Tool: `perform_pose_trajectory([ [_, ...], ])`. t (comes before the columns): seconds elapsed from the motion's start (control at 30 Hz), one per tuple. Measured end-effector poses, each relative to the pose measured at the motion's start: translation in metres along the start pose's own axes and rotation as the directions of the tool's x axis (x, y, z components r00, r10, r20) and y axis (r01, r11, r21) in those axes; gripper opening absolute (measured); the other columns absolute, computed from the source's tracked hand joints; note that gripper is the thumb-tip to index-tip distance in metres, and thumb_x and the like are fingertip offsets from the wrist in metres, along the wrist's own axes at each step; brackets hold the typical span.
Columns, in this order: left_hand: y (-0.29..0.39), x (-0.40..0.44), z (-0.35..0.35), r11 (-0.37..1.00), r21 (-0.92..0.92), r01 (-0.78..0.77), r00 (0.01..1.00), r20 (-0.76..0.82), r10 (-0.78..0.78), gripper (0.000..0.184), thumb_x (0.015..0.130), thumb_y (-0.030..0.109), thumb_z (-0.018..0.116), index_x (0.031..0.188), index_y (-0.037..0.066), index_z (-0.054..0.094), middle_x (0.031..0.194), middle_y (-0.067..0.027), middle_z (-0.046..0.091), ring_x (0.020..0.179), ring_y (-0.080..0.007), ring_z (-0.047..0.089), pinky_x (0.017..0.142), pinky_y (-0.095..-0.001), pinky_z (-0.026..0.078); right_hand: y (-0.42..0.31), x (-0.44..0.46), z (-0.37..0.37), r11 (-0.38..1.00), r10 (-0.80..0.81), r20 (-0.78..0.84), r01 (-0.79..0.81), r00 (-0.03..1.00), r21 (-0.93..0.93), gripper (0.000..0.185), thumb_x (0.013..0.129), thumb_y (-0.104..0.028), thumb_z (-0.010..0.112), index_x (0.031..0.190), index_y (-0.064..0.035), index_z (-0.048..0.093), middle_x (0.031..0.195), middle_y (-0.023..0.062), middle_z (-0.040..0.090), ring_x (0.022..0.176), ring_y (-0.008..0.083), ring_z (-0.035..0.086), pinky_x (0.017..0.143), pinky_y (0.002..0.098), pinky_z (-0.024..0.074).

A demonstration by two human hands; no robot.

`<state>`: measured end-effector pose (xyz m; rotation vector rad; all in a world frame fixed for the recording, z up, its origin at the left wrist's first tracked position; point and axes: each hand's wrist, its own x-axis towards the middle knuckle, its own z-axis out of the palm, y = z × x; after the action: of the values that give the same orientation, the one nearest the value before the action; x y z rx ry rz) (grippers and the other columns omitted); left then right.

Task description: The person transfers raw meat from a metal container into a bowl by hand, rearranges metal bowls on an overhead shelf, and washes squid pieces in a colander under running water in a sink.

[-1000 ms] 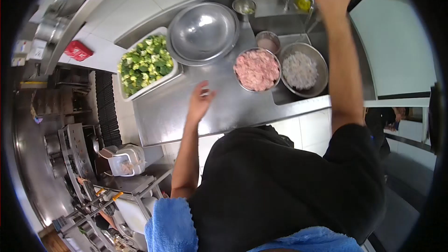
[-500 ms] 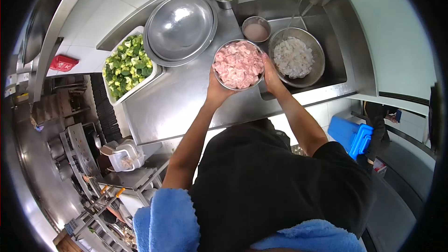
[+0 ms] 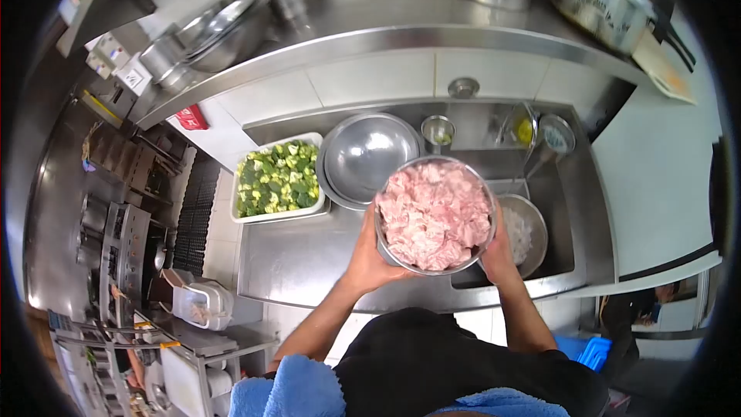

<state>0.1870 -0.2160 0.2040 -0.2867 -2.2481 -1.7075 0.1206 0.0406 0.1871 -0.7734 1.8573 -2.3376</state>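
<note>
A steel bowl (image 3: 385,252) heaped with pink raw meat pieces (image 3: 436,216) is held up in front of me, over the counter and the sink's left edge. My left hand (image 3: 369,259) grips its left side, fingers partly hidden beneath. On the opposite side, my right hand (image 3: 500,253) is closed around the bowl's wall. Just beyond my right hand, a wider steel bowl (image 3: 538,220) with whitish translucent pieces (image 3: 519,238) sits in the sink (image 3: 562,228), partly covered by the held bowl.
A white tub of broccoli (image 3: 278,177) stands left on the steel counter (image 3: 297,259), beside stacked wide metal bowls (image 3: 372,150). Behind is a small steel cup (image 3: 438,131). Pots stand on the overhead shelf (image 3: 386,0). Another person (image 3: 627,320) is at far right.
The held bowl of meat has come up closer to my head. My view has tilted upward, so the shelf with its pots now shows. Both hands keep their hold.
</note>
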Motion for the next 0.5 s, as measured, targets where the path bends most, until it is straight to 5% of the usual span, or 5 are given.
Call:
perform_pose_trajectory([
  [0.17, 0.124, 0.043, -0.065, 0.924, 0.292, -0.248, 0.957, -0.071, 0.280, 0.138, 0.044, 0.044, 0.101, 0.152, -0.005, 0.032, 0.150, -0.0246, 0.041, 0.142, -0.0403, 0.041, 0.118, -0.0484, 0.033, -0.120, 0.059, 0.044, 0.948, -0.309, 0.146, 0.317, 0.940, -0.034, 0.130, 0.077, -0.069, 0.078, 0.160, 0.0045, 0.011, 0.159, 0.0172, 0.035, 0.150, 0.0256, 0.030, 0.124, 0.0391, 0.0215],
  [0.23, 0.163, 0.069, -0.084, 0.878, 0.317, -0.358, 0.914, -0.074, 0.399, 0.130, 0.048, 0.043, 0.100, 0.151, -0.005, 0.036, 0.146, -0.0238, 0.048, 0.136, -0.0378, 0.049, 0.114, -0.0475, 0.039, -0.156, 0.080, 0.056, 0.960, -0.278, 0.095, 0.280, 0.956, -0.012, 0.121, 0.086, -0.063, 0.073, 0.161, 0.0040, 0.006, 0.162, 0.0154, 0.030, 0.151, 0.0241, 0.029, 0.124, 0.0386, 0.0226],
  [0.3, 0.188, 0.098, -0.097, 0.910, 0.174, -0.377, 0.903, -0.148, 0.402, 0.120, 0.054, 0.042, 0.098, 0.148, -0.005, 0.041, 0.140, -0.0201, 0.056, 0.127, -0.0318, 0.058, 0.109, -0.0444, 0.045, -0.186, 0.115, 0.079, 0.887, -0.381, -0.003, 0.367, 0.924, 0.280, 0.091, 0.096, -0.058, 0.064, 0.155, 0.0019, 0.030, 0.145, 0.0132, 0.053, 0.135, 0.0215, 0.052, 0.112, 0.0367, 0.0401],
  [0.4, 0.220, 0.149, -0.123, 0.941, 0.103, -0.323, 0.934, -0.129, 0.334, 0.100, 0.065, 0.042, 0.095, 0.140, -0.007, 0.049, 0.129, -0.0162, 0.064, 0.118, -0.0243, 0.063, 0.104, -0.0386, 0.048, -0.230, 0.175, 0.076, 0.955, -0.296, 0.124, 0.294, 0.947, 0.037, 0.076, 0.106, -0.064, 0.034, 0.150, -0.0025, 0.044, 0.148, 0.0093, 0.052, 0.136, 0.0178, 0.047, 0.115, 0.0378, 0.0356],
  [0.5, 0.222, 0.205, -0.145, 0.919, 0.210, -0.334, 0.935, -0.049, 0.351, 0.081, 0.082, 0.051, 0.082, 0.136, -0.004, 0.056, 0.127, -0.0117, 0.065, 0.116, -0.0200, 0.059, 0.104, -0.0346, 0.044, -0.246, 0.239, 0.084, 0.922, -0.365, 0.076, 0.349, 0.928, 0.165, 0.059, 0.107, -0.052, 0.047, 0.141, -0.0042, 0.054, 0.133, 0.0083, 0.063, 0.122, 0.0181, 0.057, 0.105, 0.0362, 0.0436],
])
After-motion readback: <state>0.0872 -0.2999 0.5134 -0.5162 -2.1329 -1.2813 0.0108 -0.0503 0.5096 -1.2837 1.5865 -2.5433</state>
